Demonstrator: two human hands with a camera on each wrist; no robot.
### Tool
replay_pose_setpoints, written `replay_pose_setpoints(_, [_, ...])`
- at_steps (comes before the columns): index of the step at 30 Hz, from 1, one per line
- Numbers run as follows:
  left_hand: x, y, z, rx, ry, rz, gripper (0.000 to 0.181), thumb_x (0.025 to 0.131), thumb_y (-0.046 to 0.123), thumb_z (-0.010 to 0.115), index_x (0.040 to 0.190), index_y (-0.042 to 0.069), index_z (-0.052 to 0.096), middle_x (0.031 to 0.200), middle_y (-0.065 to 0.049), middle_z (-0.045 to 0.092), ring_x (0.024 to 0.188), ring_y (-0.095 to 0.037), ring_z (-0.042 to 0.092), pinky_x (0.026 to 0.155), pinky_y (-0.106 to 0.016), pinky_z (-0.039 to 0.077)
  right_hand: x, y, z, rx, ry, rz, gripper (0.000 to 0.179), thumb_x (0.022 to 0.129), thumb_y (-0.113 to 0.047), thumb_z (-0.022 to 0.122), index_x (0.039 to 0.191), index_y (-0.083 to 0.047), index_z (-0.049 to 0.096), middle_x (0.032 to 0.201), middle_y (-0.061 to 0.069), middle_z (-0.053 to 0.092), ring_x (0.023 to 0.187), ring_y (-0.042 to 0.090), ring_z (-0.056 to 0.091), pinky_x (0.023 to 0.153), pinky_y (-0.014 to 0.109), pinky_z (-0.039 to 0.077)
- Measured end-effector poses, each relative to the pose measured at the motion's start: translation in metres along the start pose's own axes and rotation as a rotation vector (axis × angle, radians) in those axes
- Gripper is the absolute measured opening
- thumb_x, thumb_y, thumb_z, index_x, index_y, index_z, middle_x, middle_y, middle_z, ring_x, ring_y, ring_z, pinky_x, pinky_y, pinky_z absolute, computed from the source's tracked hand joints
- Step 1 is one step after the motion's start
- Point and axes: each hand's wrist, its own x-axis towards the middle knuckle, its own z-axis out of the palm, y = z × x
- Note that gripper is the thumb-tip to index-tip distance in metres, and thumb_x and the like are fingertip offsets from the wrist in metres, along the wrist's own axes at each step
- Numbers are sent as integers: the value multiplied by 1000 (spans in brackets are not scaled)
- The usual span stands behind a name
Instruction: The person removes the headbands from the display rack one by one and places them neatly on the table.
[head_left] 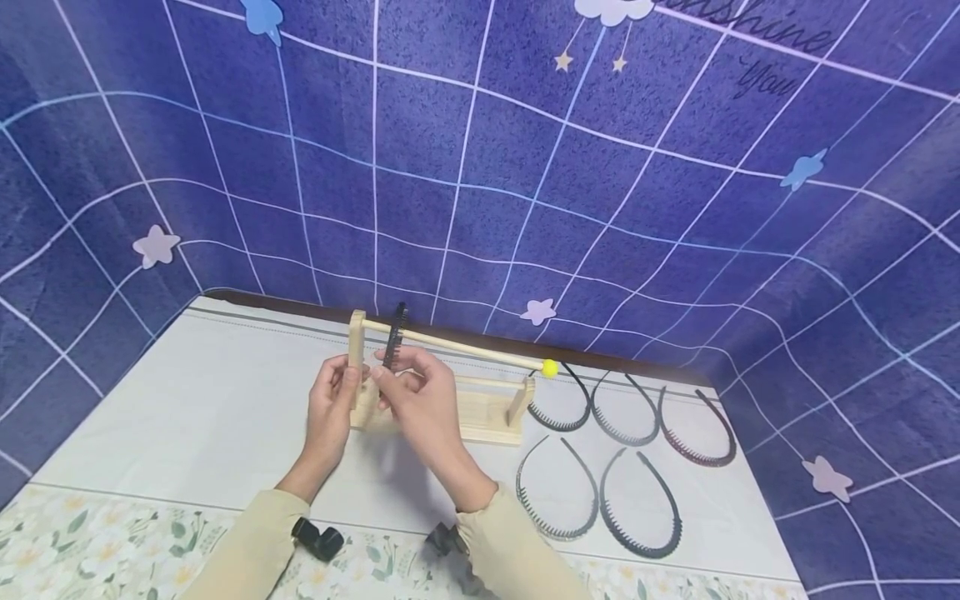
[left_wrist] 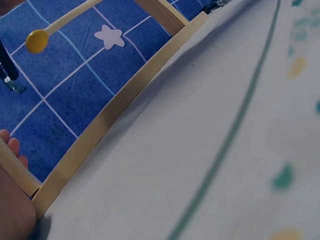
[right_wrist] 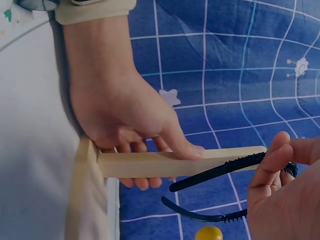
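A pale wooden rack has an upright post at its left, a long rod and a yellow ball at the rod's end. My left hand grips that post low down, the thumb on one side and fingers behind, as the right wrist view shows. With thumb and fingers my right hand pinches a black toothed headband. In the head view the headband crosses the rod close to the post. Its two free ends point toward the post in the right wrist view.
To the right of the rack, several toothed headbands lie on the white table covering, among them a dark one and a brown one. Blue grid-patterned cloth rises behind the table. A floral cloth covers the near edge.
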Motion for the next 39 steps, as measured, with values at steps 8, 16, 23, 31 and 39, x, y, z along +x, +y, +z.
replay_pose_setpoints(8, [0, -2, -1, -27, 2, 10, 45, 123, 35, 41, 152, 1, 47, 138, -18, 65, 130, -9, 64, 113, -16, 52, 2, -13, -8, 19, 8, -66, 22, 100, 3, 76, 121, 7, 74, 95, -4, 68, 60, 7, 62, 49, 15, 47])
replay_pose_setpoints(16, [0, -1, 0, -39, 16, 0, 41, 122, 35, 44, 148, 5, 50, 134, -14, 68, 127, -4, 63, 113, -14, 50, 1, -27, -15, 29, 18, -120, 25, 100, 4, 74, 123, 10, 72, 92, -6, 66, 59, 6, 59, 50, 16, 48])
replay_pose_setpoints(23, [0, -1, 1, -69, 30, 8, 40, 122, 35, 47, 146, 3, 53, 133, -16, 68, 126, -7, 64, 112, -14, 49, 1, -35, -22, 22, 50, -151, 22, 100, 1, 74, 121, 7, 74, 86, -5, 66, 57, 9, 58, 49, 17, 45])
replay_pose_setpoints(31, [2, -1, 2, -64, 29, 19, 40, 122, 34, 47, 146, 3, 53, 131, -15, 68, 126, -5, 64, 111, -13, 50, 2, -40, -31, 20, 66, -174, 23, 100, 3, 74, 122, 9, 74, 84, -5, 66, 56, 9, 57, 48, 17, 46])
replay_pose_setpoints(39, [2, -2, 2, -66, 27, 24, 39, 122, 33, 46, 146, 3, 52, 132, -16, 67, 127, -5, 64, 112, -12, 49, 1, -42, -38, 14, 75, -187, 23, 101, 2, 74, 122, 11, 73, 84, -6, 66, 55, 7, 57, 48, 17, 45])
